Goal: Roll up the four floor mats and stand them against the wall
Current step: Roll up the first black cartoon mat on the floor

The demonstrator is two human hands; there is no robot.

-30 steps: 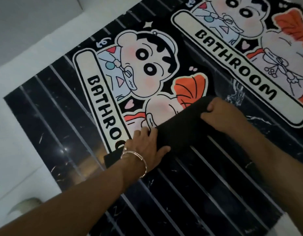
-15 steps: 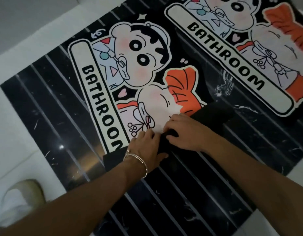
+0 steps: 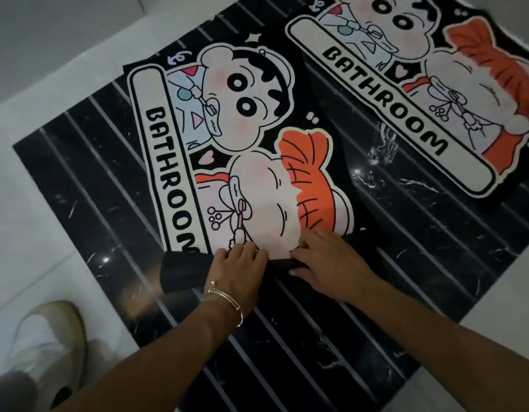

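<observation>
The near floor mat (image 3: 245, 114), printed with a cartoon child and the word BATHROOM, lies flat on the dark striped floor. Its near end is turned over into a short black roll (image 3: 183, 272) showing the mat's underside. My left hand (image 3: 239, 269), with a bracelet on the wrist, lies over the roll's middle, fingertips on the printed face. My right hand (image 3: 328, 263) sits close beside it on the same rolled edge, fingers curled over the top and thumb under the fold. A second mat (image 3: 435, 84) with the same print lies flat to the upper right.
Black marble-look flooring with pale stripes (image 3: 79, 188) lies under both mats. White floor or a white ledge (image 3: 34, 69) borders it on the left and at the back. A pale shoe (image 3: 46, 337) is at lower left.
My right hand slid left along the rolled edge until it sat next to my left hand. More of the print and the word BATHROOM shows now; the fold is narrower.
</observation>
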